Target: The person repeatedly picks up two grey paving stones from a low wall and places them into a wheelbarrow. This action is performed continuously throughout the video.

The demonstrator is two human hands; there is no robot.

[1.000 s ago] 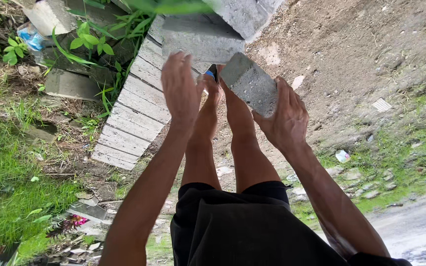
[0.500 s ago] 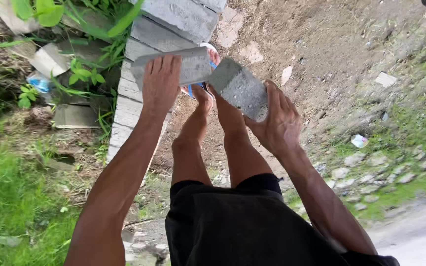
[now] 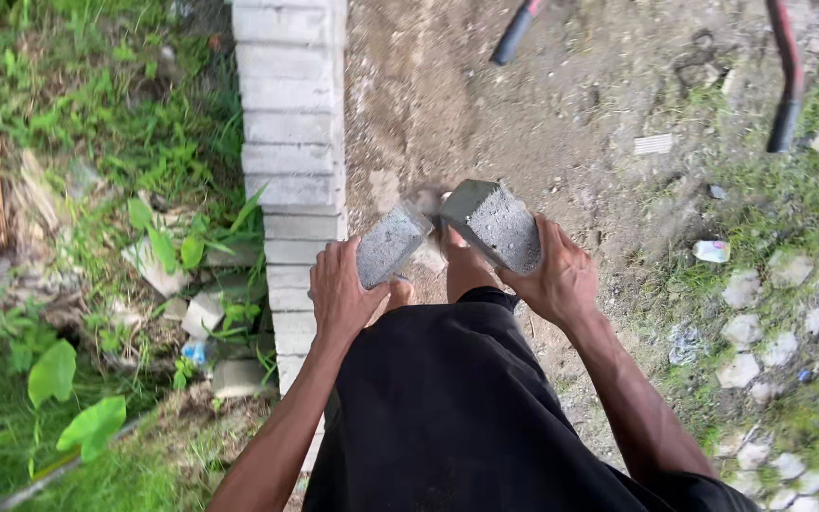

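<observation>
Two grey blocks, one per hand, held out in front of black shorts point(image 3: 447, 408) above bare dirt point(image 3: 561, 104). Left block point(image 3: 389, 245) clasped in left hand point(image 3: 341, 296), fingers wrapped over near end, far end tilted up and right. Right block point(image 3: 497, 224) gripped by right hand point(image 3: 557, 277) from right side, rough face up. Inner ends near each other, touching or not: cannot tell. Row of grey blocks point(image 3: 294, 142) laid along dirt edge, just left of left hand. Grass and leaves point(image 3: 97, 190) further left. Two dark handles point(image 3: 789, 104) top right. Pale stones point(image 3: 760, 322) in grass, right.
</observation>
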